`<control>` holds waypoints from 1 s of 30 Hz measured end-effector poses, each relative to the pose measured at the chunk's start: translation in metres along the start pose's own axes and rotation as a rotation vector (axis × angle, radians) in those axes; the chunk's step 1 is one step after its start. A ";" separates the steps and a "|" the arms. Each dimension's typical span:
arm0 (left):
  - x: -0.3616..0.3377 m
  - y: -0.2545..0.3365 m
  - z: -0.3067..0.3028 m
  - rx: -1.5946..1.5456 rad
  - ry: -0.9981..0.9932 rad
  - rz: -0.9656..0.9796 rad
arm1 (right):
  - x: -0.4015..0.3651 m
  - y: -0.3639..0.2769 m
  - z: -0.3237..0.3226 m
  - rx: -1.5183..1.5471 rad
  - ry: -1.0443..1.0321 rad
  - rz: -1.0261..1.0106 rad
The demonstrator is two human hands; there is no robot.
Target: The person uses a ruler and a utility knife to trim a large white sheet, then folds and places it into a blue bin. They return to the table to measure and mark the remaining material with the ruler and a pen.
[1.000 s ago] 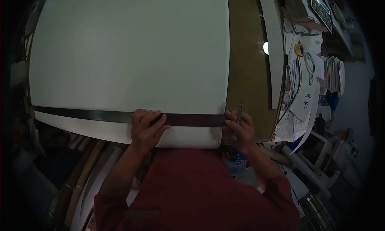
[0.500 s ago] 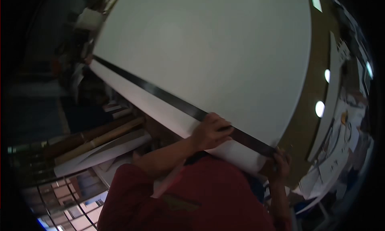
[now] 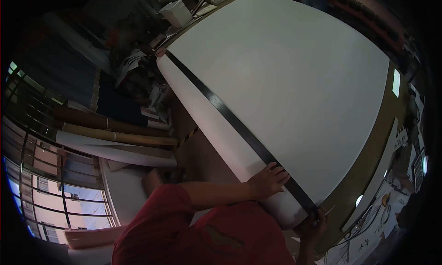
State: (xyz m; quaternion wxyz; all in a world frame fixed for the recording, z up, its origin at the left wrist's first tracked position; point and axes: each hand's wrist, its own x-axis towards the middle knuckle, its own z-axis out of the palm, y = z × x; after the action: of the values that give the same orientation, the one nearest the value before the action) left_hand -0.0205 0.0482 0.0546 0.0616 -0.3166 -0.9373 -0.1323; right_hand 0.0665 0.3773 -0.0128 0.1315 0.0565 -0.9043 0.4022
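A large white sheet (image 3: 285,85) covers the table, its near part rolled or folded down along the edge facing me. Across the sheet lies a long dark metal ruler (image 3: 216,101), running from the far left corner down to the near right. My left hand (image 3: 267,181) rests on the ruler with its fingers laid out over it. Close to the ruler's near end, my right hand (image 3: 315,222) is closed, and a thin pale tip sticks out past its fingers; I cannot tell what it holds.
A skin-coloured shape like another person's hand (image 3: 160,52) is at the ruler's far end. Rolls of material (image 3: 124,138) lie at left by a barred window (image 3: 64,191). Papers and cables (image 3: 373,219) line the right; a white box (image 3: 176,13) stands at the back.
My view has turned and shows more of the sheet and window. My left hand now lies flatter on the ruler. My right hand stays by its near end, a thin tip now showing.
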 end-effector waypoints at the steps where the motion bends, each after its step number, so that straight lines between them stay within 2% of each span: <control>1: -0.001 0.002 0.001 0.005 0.007 0.000 | 0.003 -0.008 0.003 0.001 0.004 -0.008; 3: -0.004 0.004 0.002 0.011 0.011 -0.020 | 0.013 -0.027 0.011 -0.104 0.023 -0.243; 7: -0.006 0.004 0.011 0.024 0.000 -0.032 | 0.018 -0.045 0.025 -0.074 -0.101 -0.306; 9: -0.007 0.004 0.015 0.035 0.001 -0.029 | 0.019 -0.056 0.028 -0.110 -0.172 -0.266; 18: -0.008 0.001 0.022 -0.011 -0.003 -0.044 | 0.019 -0.067 0.026 -0.251 -0.215 -0.270; 22: -0.011 -0.003 0.022 -0.036 0.046 0.017 | 0.013 -0.067 0.039 -0.302 -0.128 -0.220; 24: -0.014 -0.004 0.020 0.037 0.022 0.026 | 0.009 -0.073 0.046 -0.234 -0.026 -0.211; 25: -0.014 -0.006 0.020 -0.001 0.031 0.083 | 0.009 -0.075 0.049 -0.286 0.002 -0.174; 27: -0.011 -0.005 0.014 -0.045 0.006 0.004 | 0.011 -0.085 0.051 -0.339 0.013 -0.197; 30: -0.012 -0.009 0.024 -0.086 0.074 0.082 | 0.015 -0.094 0.047 -0.351 -0.005 -0.177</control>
State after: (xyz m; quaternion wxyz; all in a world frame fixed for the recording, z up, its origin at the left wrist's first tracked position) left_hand -0.0173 0.0418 0.0272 0.0881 -0.3520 -0.9140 -0.1814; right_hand 0.0626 0.2795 0.0287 0.1720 0.1130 -0.9523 0.2253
